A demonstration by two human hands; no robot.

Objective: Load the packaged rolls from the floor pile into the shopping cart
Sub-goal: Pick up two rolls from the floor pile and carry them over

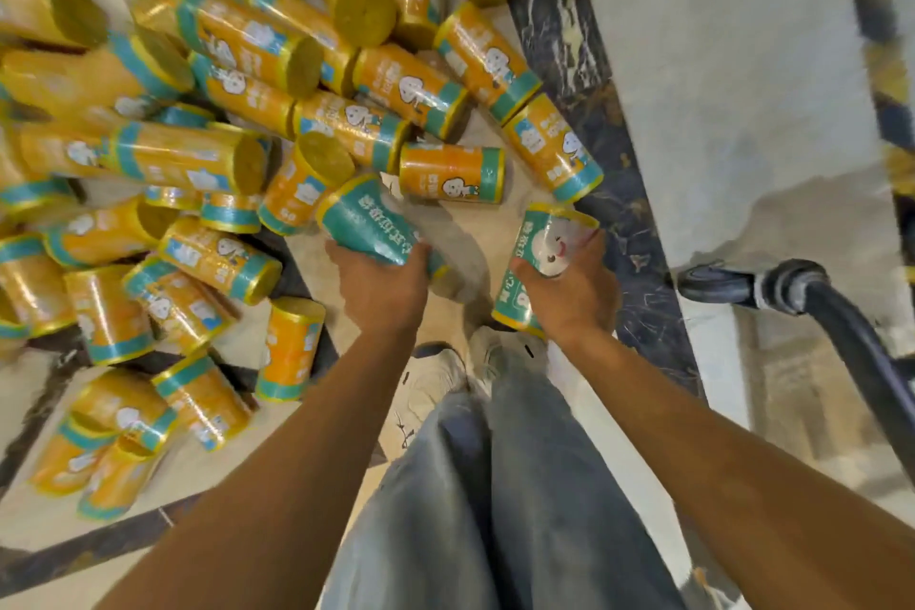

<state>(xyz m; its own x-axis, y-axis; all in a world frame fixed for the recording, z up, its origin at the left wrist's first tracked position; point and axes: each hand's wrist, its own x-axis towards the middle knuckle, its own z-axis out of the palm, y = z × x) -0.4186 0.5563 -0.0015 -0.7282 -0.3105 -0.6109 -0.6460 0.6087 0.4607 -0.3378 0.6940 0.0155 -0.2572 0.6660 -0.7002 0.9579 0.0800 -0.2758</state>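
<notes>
L hand (383,295) grips one packaged roll (364,223), fingers curled round its lower end; the roll tilts up and to the left, teal label facing the cam. R hand (569,297) grips a second roll (542,258) w/ a white cartoon face on the wrap, thumb across the front, roll near upright. Both rolls are held off the floor, just beside each other, near edge of the floor pile (188,159), which spreads across the left and top: many orange/teal rolls lying at all angles, some stacked. Light shoes (435,374) and jeans (495,485) below the hands. Dark marble floor strip (594,114) runs diagonally on the right. Dark cart handle bar (817,307) at right, well apart from both hands; rest of cart blurred.
</notes>
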